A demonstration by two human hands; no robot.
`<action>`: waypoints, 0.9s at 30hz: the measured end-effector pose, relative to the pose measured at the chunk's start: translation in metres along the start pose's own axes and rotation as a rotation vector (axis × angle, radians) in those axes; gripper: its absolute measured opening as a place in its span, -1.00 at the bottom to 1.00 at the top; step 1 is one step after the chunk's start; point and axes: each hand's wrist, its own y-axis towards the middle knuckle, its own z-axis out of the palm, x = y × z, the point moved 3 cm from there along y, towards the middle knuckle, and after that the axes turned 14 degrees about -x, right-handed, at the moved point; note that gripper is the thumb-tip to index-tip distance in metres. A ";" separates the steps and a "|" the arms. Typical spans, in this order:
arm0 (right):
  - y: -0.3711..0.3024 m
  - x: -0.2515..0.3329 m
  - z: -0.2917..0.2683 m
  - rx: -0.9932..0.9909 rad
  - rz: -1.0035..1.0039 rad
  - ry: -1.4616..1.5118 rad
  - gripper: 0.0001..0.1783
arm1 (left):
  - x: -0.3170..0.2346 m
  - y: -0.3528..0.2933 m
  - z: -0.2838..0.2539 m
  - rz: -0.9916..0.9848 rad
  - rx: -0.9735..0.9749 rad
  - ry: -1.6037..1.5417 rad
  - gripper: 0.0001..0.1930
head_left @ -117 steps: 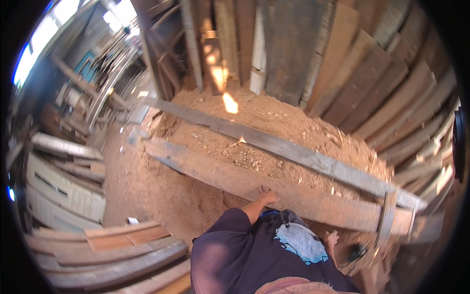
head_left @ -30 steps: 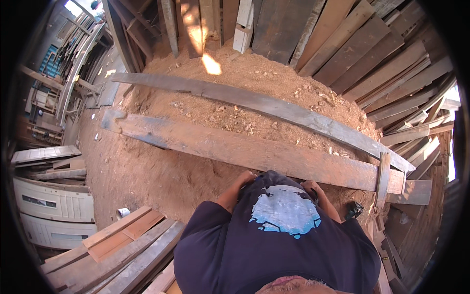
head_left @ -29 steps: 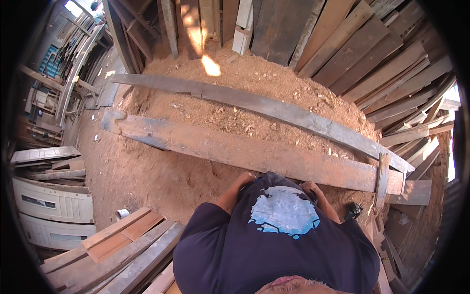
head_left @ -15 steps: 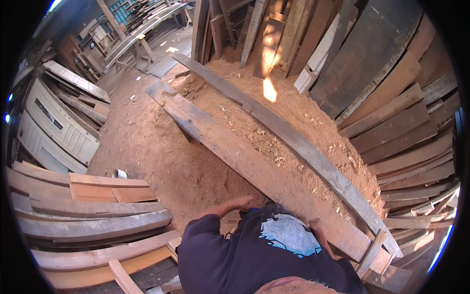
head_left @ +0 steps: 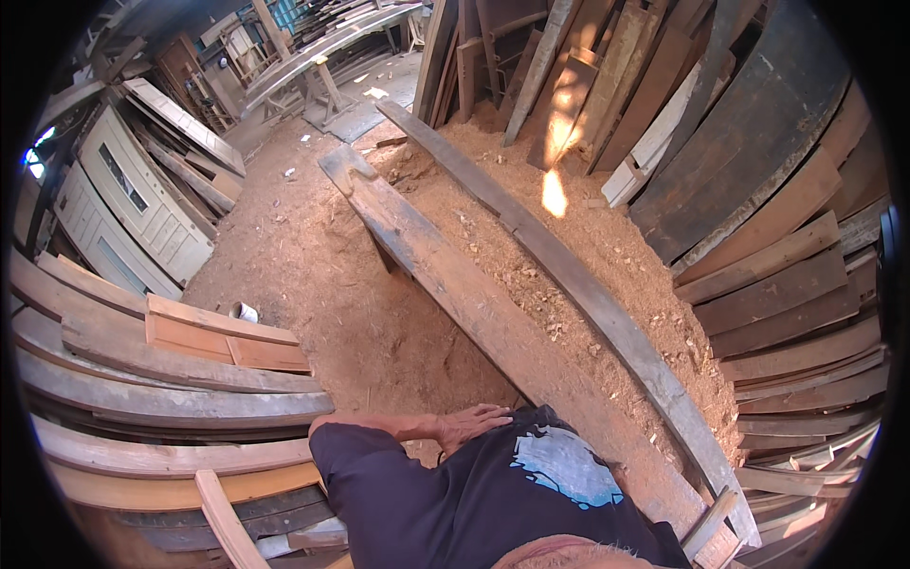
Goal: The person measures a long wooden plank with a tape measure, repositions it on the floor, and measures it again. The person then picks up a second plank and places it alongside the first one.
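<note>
My left hand [head_left: 474, 425] lies against the lower front of my dark shirt [head_left: 417, 484], its fingers stretched out, and I see nothing held in it. Right beside it runs a long, worn wooden bench plank [head_left: 455, 275], stretching from the far left to the near right. My right hand is hidden behind my shirt and body. A short wooden piece [head_left: 711, 526] sits across the near end of the plank.
A second long grey beam [head_left: 578, 275] lies parallel to the plank, over wood shavings [head_left: 512, 275]. Stacked boards [head_left: 190, 403] and white door panels [head_left: 142, 194] stand left. Boards [head_left: 787, 303] lean along the right. A white cup [head_left: 245, 311] lies on the ground.
My left hand has turned from pointing at the plank to lying flat at my shirt front. My right hand has gone out of sight. The whole view has shifted slightly.
</note>
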 end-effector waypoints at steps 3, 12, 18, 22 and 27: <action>0.007 0.009 -0.009 0.008 -0.019 0.003 -0.80 | 0.004 0.003 -0.005 0.036 0.009 -0.003 0.37; 0.003 0.039 -0.023 -0.045 -0.043 0.017 -0.72 | 0.007 0.007 -0.006 0.080 0.064 -0.060 0.15; 0.006 0.030 0.002 -0.074 0.090 -0.058 -0.65 | 0.016 0.008 0.000 0.093 0.056 -0.118 0.00; 0.008 -0.006 0.042 0.504 0.660 -0.097 -0.48 | 0.040 -0.001 0.030 -0.069 0.236 0.012 0.10; 0.008 0.010 0.027 0.430 0.958 -0.122 -0.37 | 0.049 0.033 0.022 -0.066 0.335 0.005 0.10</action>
